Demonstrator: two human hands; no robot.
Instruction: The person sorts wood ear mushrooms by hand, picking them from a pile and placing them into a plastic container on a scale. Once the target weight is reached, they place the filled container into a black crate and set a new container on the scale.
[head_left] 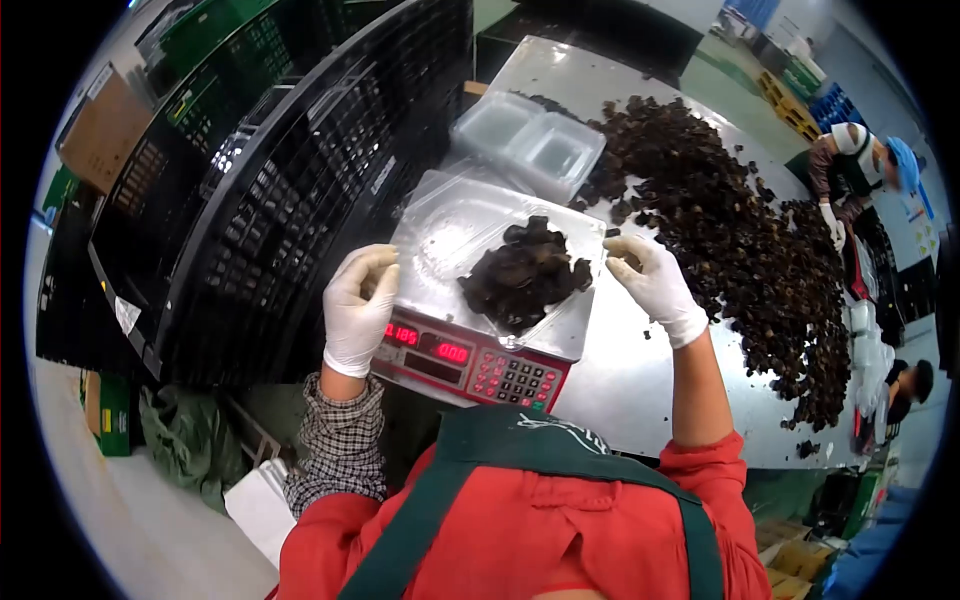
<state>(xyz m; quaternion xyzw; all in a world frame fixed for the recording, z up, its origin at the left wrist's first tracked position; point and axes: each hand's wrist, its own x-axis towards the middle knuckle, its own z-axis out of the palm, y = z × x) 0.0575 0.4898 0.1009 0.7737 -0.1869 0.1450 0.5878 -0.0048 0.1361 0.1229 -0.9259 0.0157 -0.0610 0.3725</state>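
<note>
You are in a food-packing facility: a steel sorting table [620, 390] heaped with dried black fungus [720, 220], a digital scale [470, 362], stacked black crates [300, 180] and gloved co-workers [850, 165].

Scale [470, 360], left display [401, 335]: red lit digits, reading about "0.185"; the decimal point is uncertain.
Scale, middle display [452, 352]: red lit digits, "0.00".
Scale, keypad [515, 378]: rows of red and white keys; the markings are too small to read.
Apron strap [545, 432]: white printed script, not legible.
</note>
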